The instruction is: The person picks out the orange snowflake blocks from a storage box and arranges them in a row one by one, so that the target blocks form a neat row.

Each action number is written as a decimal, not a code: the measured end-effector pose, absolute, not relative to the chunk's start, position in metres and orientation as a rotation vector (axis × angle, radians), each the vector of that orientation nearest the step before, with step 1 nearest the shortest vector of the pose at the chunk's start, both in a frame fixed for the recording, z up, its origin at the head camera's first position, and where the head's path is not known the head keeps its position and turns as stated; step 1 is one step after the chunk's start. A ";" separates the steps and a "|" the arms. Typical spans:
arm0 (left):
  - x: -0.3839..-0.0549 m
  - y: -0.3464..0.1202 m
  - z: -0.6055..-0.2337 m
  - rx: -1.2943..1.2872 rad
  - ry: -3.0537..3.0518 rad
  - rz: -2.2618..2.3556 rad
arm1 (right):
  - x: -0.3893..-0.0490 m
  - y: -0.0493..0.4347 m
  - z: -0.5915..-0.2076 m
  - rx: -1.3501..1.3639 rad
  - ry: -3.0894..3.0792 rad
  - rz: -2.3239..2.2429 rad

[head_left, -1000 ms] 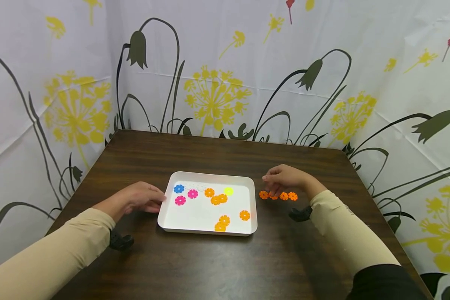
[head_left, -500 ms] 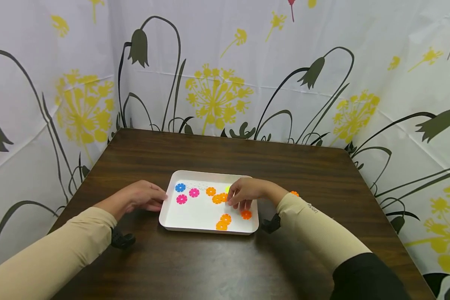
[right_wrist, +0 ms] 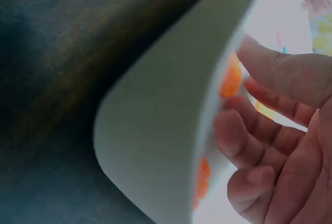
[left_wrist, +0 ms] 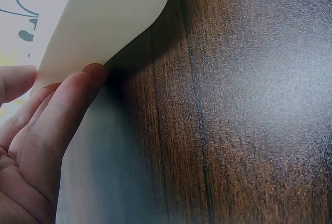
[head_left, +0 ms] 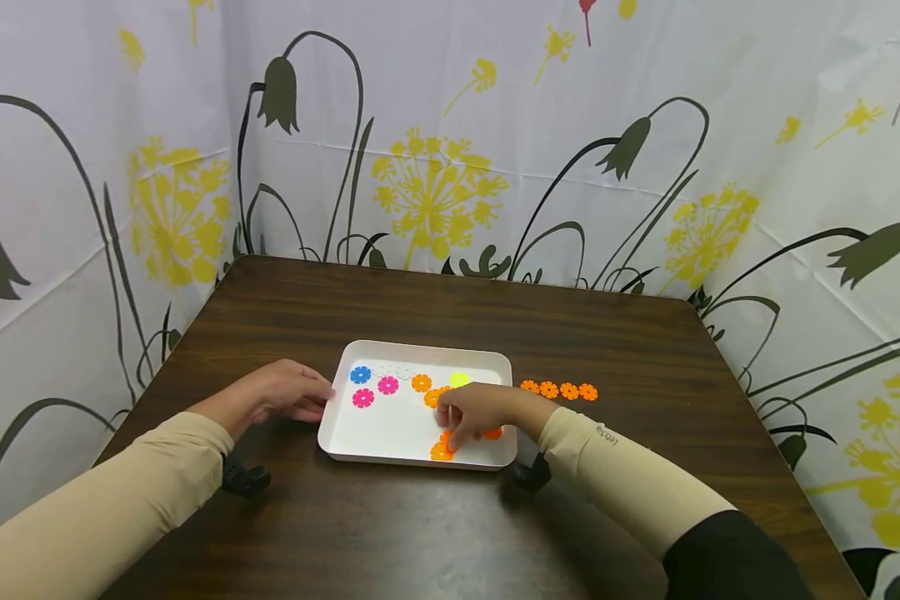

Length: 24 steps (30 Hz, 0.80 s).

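A white tray point(head_left: 390, 442) lies on the table, with plastic snowflake connector discs inside. My left hand point(head_left: 292, 392) holds the tray's left edge, the thumb at the rim and the fingers against the outer wall, as the left wrist view shows. Over the tray's right half, my right hand point(head_left: 476, 410) reaches down to an orange snowflake disc point(head_left: 444, 451) near the front wall. Its thumb and index fingertips are apart, the thumb right at the orange discs. In the right wrist view an orange disc point(right_wrist: 232, 79) appears beside the thumb, partly hidden by the tray wall.
Elsewhere in the tray lie a blue disc point(head_left: 360, 375), pink discs point(head_left: 387, 385), a yellow disc point(head_left: 459, 380), clear discs at the back and more orange discs point(head_left: 422, 383). Several orange discs point(head_left: 549, 390) form a row on the wooden table point(head_left: 450, 533) right of the tray.
My right hand has moved left from the row of orange discs on the table into the tray, then down toward its front. My left hand has stayed at the tray's left edge.
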State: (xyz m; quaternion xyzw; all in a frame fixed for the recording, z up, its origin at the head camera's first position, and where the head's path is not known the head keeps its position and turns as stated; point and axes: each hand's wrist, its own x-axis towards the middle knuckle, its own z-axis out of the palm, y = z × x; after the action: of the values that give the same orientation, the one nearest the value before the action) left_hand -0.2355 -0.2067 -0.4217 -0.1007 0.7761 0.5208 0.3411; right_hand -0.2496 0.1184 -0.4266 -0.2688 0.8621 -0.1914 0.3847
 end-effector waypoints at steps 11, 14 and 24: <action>-0.235 -0.207 -0.420 -0.262 2.020 1.353 | -0.245 0.114 -0.438 -0.904 2.314 -0.271; -0.235 -0.207 -0.422 -0.262 2.020 1.354 | -0.244 0.115 -0.438 -0.896 2.318 -0.297; -0.236 -0.207 -0.423 -0.261 2.026 1.353 | -0.238 0.110 -0.440 -1.031 2.377 -0.221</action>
State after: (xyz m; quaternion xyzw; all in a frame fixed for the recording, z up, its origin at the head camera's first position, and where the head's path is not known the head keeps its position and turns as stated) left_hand -0.2355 -0.2070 -0.4229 -0.1001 0.7781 0.5194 0.3388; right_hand -0.2377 0.1101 -0.4396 -0.3820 0.8809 -0.0819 0.2671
